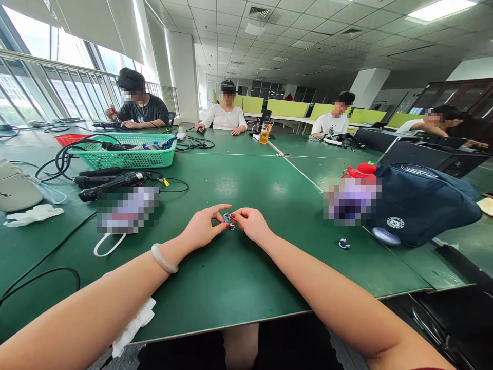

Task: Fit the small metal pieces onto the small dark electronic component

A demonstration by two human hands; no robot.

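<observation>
Over the green table (215, 288), both hands meet at a tiny blue-grey piece (227, 218) with metallic-looking and dark bits on its lower side. It is too small to name. My left hand (204, 225) comes from the left with a pale bangle on the wrist; its thumb and forefinger are curved around the piece from below and above. From the right, my right hand (250, 224) pinches the piece's near right edge between thumb and forefinger. Some of the piece is hidden behind the fingertips.
To the left lie a green basket (134, 159) of cables, black devices (111, 182), a blurred-out pouch (129, 210) and a white glove (34, 215). A dark blue bag (427, 205) and a small dark-and-white item (344, 244) lie right. Several people sit across the table.
</observation>
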